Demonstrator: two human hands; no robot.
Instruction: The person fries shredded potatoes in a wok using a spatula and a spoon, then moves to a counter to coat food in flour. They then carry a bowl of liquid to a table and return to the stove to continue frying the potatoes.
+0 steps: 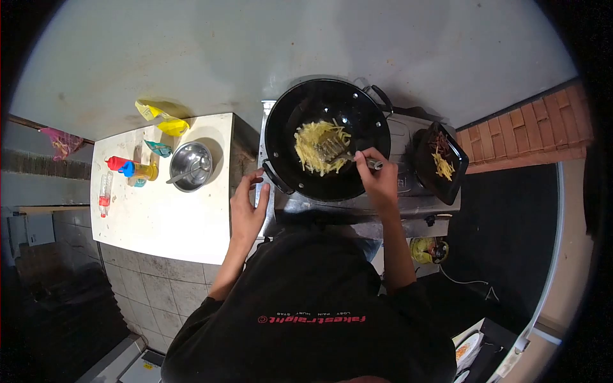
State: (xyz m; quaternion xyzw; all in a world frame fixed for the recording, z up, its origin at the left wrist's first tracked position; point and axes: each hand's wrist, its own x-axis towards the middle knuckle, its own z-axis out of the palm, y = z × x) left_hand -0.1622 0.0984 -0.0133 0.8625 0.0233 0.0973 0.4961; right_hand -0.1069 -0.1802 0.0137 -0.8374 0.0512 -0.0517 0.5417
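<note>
A black wok (370,134) with two loop handles sits on the stove, holding a heap of pale yellow strips (308,139). My right hand (380,182) is closed around the handle of a metal spatula (330,149), whose slotted blade rests among the strips. Beside the wok's left handle (277,179) is my left hand (248,207), fingers and thumb apart with nothing in them. Whether its fingertips touch that handle, I cannot tell.
On the stove's right, a black tray (454,152) carries dark red and yellow strips. The white table (191,223) at left bears a steel bowl (191,167) with a spoon, red-capped and blue-capped bottles (137,169), a yellow packet (163,119) and a clear bottle (104,195). A wall stands behind.
</note>
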